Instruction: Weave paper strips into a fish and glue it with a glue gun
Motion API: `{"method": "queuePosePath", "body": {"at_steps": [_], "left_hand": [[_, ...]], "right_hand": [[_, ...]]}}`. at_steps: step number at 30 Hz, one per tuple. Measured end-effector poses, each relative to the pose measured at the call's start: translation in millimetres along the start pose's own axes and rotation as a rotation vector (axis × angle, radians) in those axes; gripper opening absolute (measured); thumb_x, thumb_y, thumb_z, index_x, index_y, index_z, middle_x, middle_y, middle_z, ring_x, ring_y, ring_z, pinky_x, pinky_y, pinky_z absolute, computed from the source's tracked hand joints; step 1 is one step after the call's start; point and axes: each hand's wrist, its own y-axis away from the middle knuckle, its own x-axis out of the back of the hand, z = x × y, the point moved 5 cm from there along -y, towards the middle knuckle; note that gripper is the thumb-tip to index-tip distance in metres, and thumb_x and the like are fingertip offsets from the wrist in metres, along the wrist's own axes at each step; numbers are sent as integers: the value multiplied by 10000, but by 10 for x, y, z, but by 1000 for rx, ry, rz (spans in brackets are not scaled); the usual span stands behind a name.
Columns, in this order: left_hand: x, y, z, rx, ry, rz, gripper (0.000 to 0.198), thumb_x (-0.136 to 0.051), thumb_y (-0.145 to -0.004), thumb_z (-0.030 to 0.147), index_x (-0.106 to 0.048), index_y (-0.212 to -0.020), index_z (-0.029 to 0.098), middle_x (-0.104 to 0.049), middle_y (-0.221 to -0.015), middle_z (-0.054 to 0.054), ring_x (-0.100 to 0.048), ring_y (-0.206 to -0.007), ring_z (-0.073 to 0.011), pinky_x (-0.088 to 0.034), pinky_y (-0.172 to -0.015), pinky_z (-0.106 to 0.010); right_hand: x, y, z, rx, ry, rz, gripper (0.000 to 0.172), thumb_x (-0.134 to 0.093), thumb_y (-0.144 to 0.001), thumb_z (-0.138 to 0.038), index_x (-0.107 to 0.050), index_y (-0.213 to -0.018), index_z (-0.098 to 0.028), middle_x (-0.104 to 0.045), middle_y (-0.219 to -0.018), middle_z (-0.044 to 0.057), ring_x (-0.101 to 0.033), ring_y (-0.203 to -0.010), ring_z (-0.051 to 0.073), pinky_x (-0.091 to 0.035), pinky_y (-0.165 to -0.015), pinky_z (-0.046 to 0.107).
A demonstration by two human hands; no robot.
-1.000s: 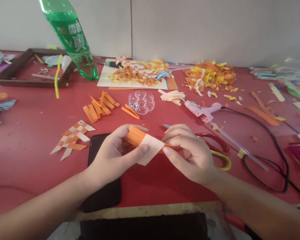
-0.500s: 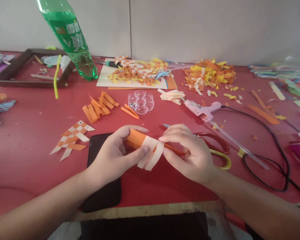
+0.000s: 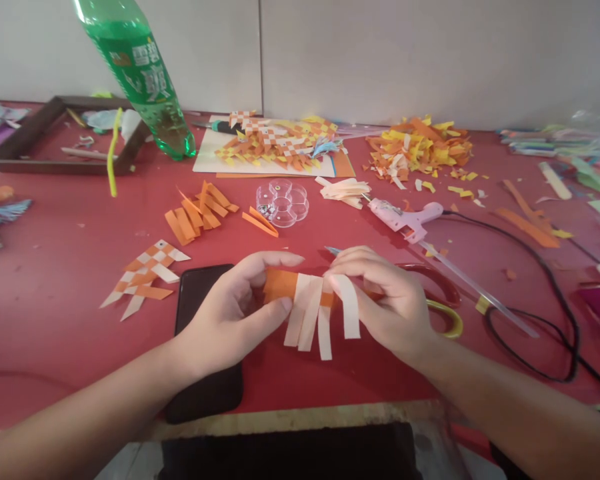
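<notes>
Over the red table [image 3: 70, 227], both of my hands hold one small weave of paper strips [image 3: 310, 303]. My left hand [image 3: 235, 310] pinches its orange end between thumb and fingers. My right hand [image 3: 387, 300] grips the other side, fingers curled over a pale strip. Several pale strips hang down loose between the two hands. A black phone [image 3: 200, 347] lies under my left wrist. Red and yellow scissors [image 3: 443, 303] rest on the table behind my right hand.
Near the weave lie a finished orange-and-white woven piece [image 3: 147, 273], cut orange strips [image 3: 197, 213], a clear flower-shaped box [image 3: 283, 201], a pink glue gun [image 3: 403, 219] with a black cable [image 3: 540, 320], a green bottle [image 3: 140, 73], a wooden frame [image 3: 40, 143] and a scrap pile [image 3: 417, 150].
The pale strips, held together as one flap a second ago, have fanned apart and hang separately. My right hand has shifted its grip onto the rightmost pale strip.
</notes>
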Motion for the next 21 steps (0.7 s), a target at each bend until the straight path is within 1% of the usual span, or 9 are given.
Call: {"method": "queuePosePath", "body": {"at_steps": [4, 7, 9, 12, 16, 18, 21], "left_hand": [[-11, 6, 18, -39, 32, -40, 293, -612, -852, 120, -620, -1125, 226, -727, -963, -29, -687, -815, -157, -547, -682, -231], [-7, 10, 27, -33, 88, -49, 269, -622, -852, 103, -645, -1094, 219, -724, -966, -21, -688, -826, -138, -544, -686, -194], [-19, 14, 39, -30, 158, -81, 283, -622, -860, 107, -647, -1115, 228, -723, -975, -15, -691, -841, -131, -548, -702, -180], [-37, 12, 33, -11, 250, -113, 281, -622, -880, 147, -639, -1140, 249, -718, -1006, -5, -695, -888, -137, -573, -762, -205], [-9, -12, -44, 35, 219, -41, 171, -643, -879, 180, -663, -1040, 231, -709, -936, 10, -688, -811, -114, -595, -731, -212], [-6, -21, -73, 39, 203, -37, 141, -649, -871, 175, -664, -1005, 214, -707, -908, 8, -684, -761, -100, -596, -709, -204], [-5, -24, -96, 39, 169, -41, 163, -665, -848, 163, -654, -1006, 200, -704, -906, -1, -679, -732, -91, -588, -696, -196]], "right_hand": [[-2, 7, 39, -26, -51, 3, 128, -608, -860, -108, -664, -865, -222, -671, -843, 17, -628, -836, 179, -514, -823, 380], [0, 17, 57, -21, -62, 5, 133, -612, -858, -97, -661, -874, -219, -667, -851, 16, -623, -846, 174, -513, -818, 372], [4, 21, 58, -12, -55, 11, 134, -614, -858, -93, -661, -871, -218, -664, -849, 14, -619, -839, 170, -512, -814, 369], [8, 20, 50, 4, -41, 11, 132, -613, -856, -92, -663, -866, -214, -659, -844, 15, -616, -834, 171, -511, -808, 372], [8, 15, 39, 39, -33, 6, 131, -614, -850, -84, -662, -869, -205, -654, -840, 22, -613, -827, 174, -510, -793, 373], [3, 11, 46, 47, -36, 1, 132, -612, -850, -81, -658, -873, -203, -652, -845, 26, -609, -831, 175, -509, -788, 370], [-5, 1, 67, 48, -40, -10, 125, -606, -858, -85, -654, -871, -200, -643, -844, 31, -602, -833, 176, -501, -788, 370]]}}
